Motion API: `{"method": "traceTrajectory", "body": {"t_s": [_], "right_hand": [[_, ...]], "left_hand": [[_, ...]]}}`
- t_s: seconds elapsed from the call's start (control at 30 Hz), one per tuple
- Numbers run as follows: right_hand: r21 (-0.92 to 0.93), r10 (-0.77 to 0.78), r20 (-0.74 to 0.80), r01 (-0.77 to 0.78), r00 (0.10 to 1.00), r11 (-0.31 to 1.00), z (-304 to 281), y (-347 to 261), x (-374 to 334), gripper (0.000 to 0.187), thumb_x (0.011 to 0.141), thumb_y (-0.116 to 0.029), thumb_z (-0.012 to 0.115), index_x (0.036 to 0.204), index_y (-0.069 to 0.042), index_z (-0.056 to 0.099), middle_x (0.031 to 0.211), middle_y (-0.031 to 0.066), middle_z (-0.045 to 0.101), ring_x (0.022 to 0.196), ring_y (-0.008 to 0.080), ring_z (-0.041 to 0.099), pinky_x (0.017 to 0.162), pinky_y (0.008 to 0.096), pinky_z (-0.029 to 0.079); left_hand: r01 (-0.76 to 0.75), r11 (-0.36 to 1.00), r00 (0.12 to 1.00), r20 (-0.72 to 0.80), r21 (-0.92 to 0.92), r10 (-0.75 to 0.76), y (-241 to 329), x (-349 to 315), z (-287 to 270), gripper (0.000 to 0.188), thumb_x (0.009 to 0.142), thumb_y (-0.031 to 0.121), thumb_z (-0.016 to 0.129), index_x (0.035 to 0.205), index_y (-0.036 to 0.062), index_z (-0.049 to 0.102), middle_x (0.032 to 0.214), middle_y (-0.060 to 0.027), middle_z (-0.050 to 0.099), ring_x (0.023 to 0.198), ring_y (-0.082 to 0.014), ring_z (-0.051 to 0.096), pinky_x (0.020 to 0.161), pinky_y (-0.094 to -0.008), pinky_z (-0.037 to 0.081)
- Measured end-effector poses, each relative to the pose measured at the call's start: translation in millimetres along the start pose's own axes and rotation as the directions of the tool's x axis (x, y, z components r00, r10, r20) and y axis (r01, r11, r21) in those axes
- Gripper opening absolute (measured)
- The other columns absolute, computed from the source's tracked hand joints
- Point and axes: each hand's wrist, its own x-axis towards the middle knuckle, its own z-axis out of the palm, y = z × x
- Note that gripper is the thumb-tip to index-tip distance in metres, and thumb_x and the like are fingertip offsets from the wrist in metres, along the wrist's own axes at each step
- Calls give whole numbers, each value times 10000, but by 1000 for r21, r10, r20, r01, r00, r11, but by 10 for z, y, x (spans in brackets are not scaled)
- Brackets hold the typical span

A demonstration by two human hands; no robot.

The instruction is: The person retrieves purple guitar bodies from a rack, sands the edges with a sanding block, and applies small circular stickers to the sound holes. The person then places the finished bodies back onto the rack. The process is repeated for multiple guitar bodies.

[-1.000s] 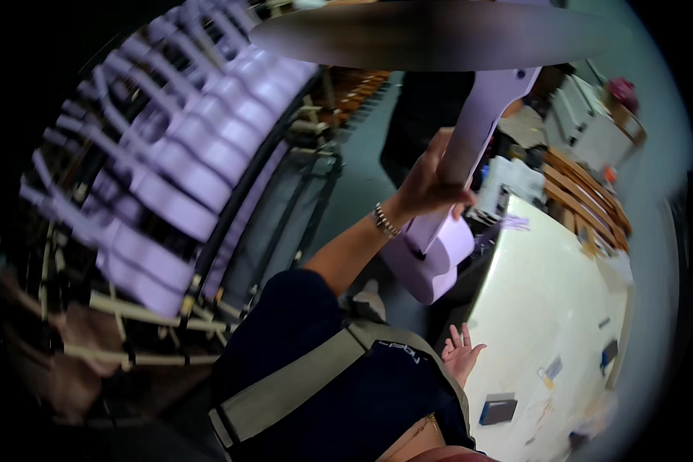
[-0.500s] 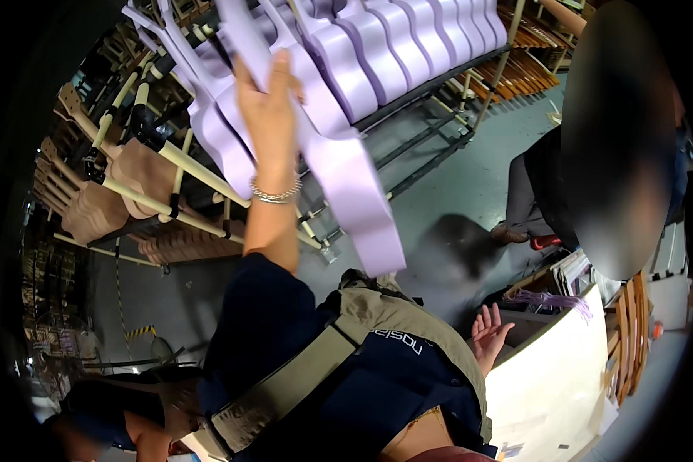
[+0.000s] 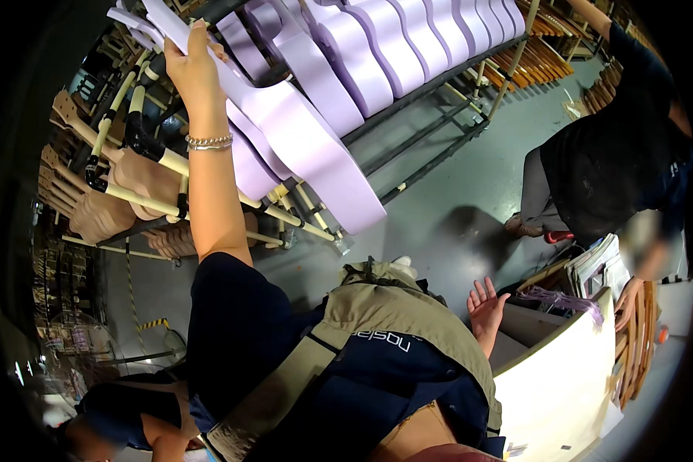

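Note:
My left hand [image 3: 195, 73] is wrapped round the neck of a lavender guitar [image 3: 308, 138] at the upper left. The guitar hangs slanted, its wide body pointing down and to the right, in front of other lavender guitars [image 3: 373, 54] standing in a row on the rack. Whether it touches the rack or its neighbours I cannot tell. At the right, beside a pale curved panel, my right hand [image 3: 485, 312] is open and empty, palm up with fingers spread.
The pipe rack [image 3: 142, 196] with black joints also carries bare wooden guitars [image 3: 100, 212] lower left. One person [image 3: 608, 162] stands at the right, another [image 3: 131, 412] at the lower left. The pale panel [image 3: 554, 377] and wooden strips [image 3: 635, 346] are at the lower right.
My left hand has moved left with the guitar, whose body has swung upward and lies more slanted. My right hand has risen slightly, still open. The person at the right has shifted, reaching downward.

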Motion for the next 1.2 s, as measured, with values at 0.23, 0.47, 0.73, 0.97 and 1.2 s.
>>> {"method": "traceTrajectory", "body": {"t_s": [0.23,0.47,0.73,0.97,1.2], "right_hand": [[41,-55,-45,57,997,998,-143,-37,-40,786,819,-689,332,1323,-88,386,1167,112,545,854,192,595,744,312,496],[58,-51,-75,55,996,997,-108,10,-5,787,816,-689,341,1326,-90,383,1178,107,542,864,193,598,746,310,495],[68,-34,-45,37,998,997,-10,51,116,776,816,-691,337,1319,-104,400,1185,98,543,856,184,593,737,305,491],[17,-18,-145,21,989,1000,177,-25,172,770,824,-696,317,1329,-119,393,1139,81,560,812,173,563,736,299,475],[-695,207,483,229,851,681,2363,-395,203,376,898,-193,445,1265,-122,488,690,0,553,564,86,445,539,237,382]], "left_hand": [[16,997,999,-31,69,-14,-266,294,-6,220,812,132,604,904,5,449,669,-49,480,463,-118,470,425,-258,402],[-10,998,1000,14,64,9,-571,689,-47,201,817,122,609,881,9,455,638,-43,473,442,-118,477,416,-256,405],[-77,957,989,-104,281,110,-1283,1156,-261,442,829,159,599,1186,-57,453,737,-79,546,473,-113,497,429,-232,415],[-203,-168,755,264,965,600,-1505,1141,-282,678,798,309,607,1285,-79,340,1252,-194,369,1181,-363,296,970,-490,224],[-81,-291,797,237,953,555,-1088,1280,-659,633,796,371,578,1287,21,384,1391,-189,228,1327,-361,113,1025,-591,61]]}}
